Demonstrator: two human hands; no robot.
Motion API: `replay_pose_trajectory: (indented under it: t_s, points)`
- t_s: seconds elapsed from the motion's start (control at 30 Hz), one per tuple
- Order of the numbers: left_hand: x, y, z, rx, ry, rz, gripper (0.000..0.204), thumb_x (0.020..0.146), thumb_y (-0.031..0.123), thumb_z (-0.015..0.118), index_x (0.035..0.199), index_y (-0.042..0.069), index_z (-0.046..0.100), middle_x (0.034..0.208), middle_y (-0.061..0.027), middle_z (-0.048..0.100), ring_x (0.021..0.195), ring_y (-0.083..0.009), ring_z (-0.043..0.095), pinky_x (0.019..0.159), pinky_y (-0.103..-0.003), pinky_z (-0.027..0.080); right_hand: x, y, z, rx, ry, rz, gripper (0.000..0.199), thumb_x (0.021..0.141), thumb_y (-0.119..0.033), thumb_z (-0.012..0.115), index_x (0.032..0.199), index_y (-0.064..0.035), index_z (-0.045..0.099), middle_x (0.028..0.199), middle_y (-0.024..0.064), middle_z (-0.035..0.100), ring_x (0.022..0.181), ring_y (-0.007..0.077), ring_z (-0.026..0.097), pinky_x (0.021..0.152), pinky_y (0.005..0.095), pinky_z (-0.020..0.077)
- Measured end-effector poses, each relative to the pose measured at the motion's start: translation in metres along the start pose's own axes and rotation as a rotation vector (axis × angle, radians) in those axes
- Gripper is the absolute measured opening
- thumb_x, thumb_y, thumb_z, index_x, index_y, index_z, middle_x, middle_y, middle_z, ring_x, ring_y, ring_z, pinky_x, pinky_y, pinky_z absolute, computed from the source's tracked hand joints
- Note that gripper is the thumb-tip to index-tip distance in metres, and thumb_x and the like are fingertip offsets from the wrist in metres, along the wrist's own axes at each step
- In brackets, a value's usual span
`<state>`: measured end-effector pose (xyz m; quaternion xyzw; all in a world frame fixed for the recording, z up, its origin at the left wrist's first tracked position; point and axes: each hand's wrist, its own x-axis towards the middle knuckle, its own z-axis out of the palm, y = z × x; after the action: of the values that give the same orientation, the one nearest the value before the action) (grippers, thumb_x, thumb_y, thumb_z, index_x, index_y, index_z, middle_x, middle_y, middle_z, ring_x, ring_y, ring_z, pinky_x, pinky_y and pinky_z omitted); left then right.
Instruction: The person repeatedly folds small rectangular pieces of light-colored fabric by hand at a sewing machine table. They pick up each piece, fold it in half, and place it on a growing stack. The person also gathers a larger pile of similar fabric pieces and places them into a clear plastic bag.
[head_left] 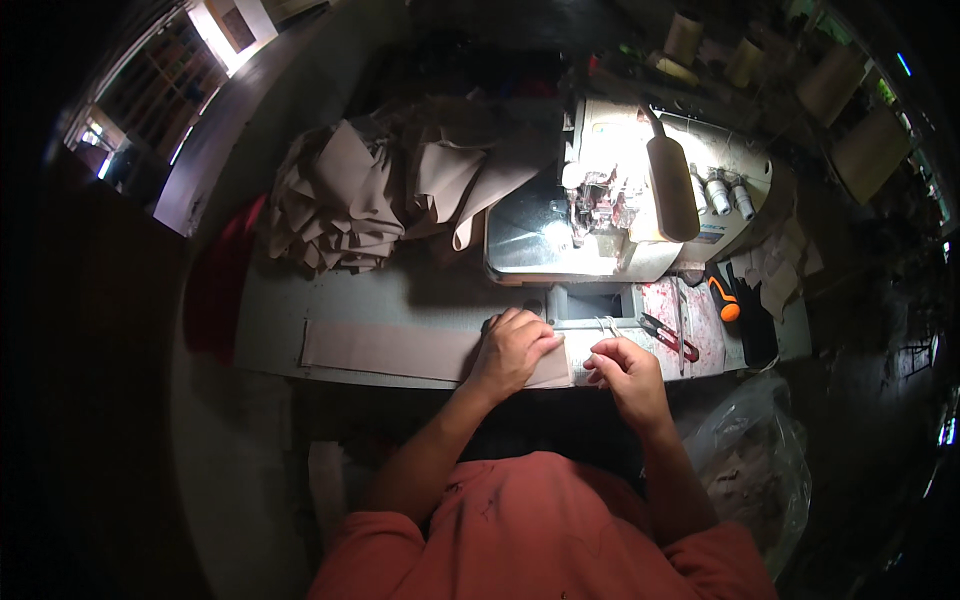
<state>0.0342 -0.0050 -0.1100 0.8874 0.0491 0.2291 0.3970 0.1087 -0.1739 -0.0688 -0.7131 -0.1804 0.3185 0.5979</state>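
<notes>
A long pale pink fabric strip lies along the front edge of the table. My left hand rests on its right part, fingers bent and drawn together on the cloth. Just past the strip's right end, my right hand is closed in a pinch; what sits between its fingertips is too small to make out. Thin pale threads show right above those fingers. Behind both hands stands a sewing machine with its lamp lit over the needle area.
A heap of pink fabric pieces fills the table's back left. Thread snips, an orange-handled tool and a dark pouch lie on the right. A clear plastic bag hangs below. Thread cones stand behind the machine.
</notes>
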Motion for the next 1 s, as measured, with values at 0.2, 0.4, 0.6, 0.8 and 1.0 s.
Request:
replay_pose_trajectory:
  t_s: [0.2,0.4,0.6,0.8,1.0]
  points:
    - [0.000,0.002,-0.004,-0.211,0.136,0.031,0.008,0.075,0.010,0.057,0.072,0.003,0.054,0.070,-0.0081,0.054,0.066,-0.0236,0.051,0.063,-0.032,0.039,0.021,-0.001,0.016,-0.139,-0.100,-0.173,0.011,0.076,-0.007,0.059,0.080,0.0024,0.054,0.081,0.0074,0.056,0.062,0.0111,0.052,0.054,0.0229,0.0424]
    - [-0.047,0.048,-0.048,-0.298,0.094,0.226,0.021,0.085,0.025,0.047,0.086,0.005,0.050,0.082,-0.0103,0.053,0.077,-0.0269,0.050,0.069,-0.036,0.039,0.018,-0.045,0.045,0.151,-0.173,-0.107,0.006,0.078,-0.003,0.055,0.080,0.0001,0.051,0.072,0.0035,0.054,0.064,0.0082,0.050,0.057,0.0208,0.0414]
    - [-0.078,-0.034,-0.112,-1.555,1.063,-0.407,0.051,0.086,0.040,0.040,0.121,0.004,0.037,0.124,-0.0127,0.040,0.110,-0.0216,0.040,0.091,-0.036,0.033,-0.004,-0.076,0.055,0.383,-0.212,-0.070,0.005,0.079,-0.003,0.052,0.082,0.0009,0.052,0.076,0.0075,0.058,0.063,0.0128,0.057,0.057,0.0241,0.0476]
    - [-0.055,-0.023,-0.167,-1.014,1.112,-0.338,0.047,0.087,0.033,0.039,0.121,0.000,0.037,0.123,-0.0130,0.041,0.111,-0.0237,0.040,0.093,-0.035,0.032,0.005,-0.036,0.033,0.437,-0.164,0.052,0.013,0.082,-0.013,0.051,0.080,-0.0004,0.052,0.067,0.0035,0.053,0.056,0.0106,0.054,0.055,0.0252,0.0490]
    - [-0.021,0.058,-0.079,0.306,0.079,0.061,0.047,0.081,0.020,0.050,0.121,-0.002,0.036,0.128,-0.0217,0.031,0.118,-0.0336,0.031,0.095,-0.038,0.028,0.006,-0.059,0.061,0.525,-0.318,0.055,0.020,0.086,-0.019,0.046,0.083,0.0004,0.052,0.073,0.0033,0.055,0.064,0.0096,0.055,0.059,0.0248,0.0482]
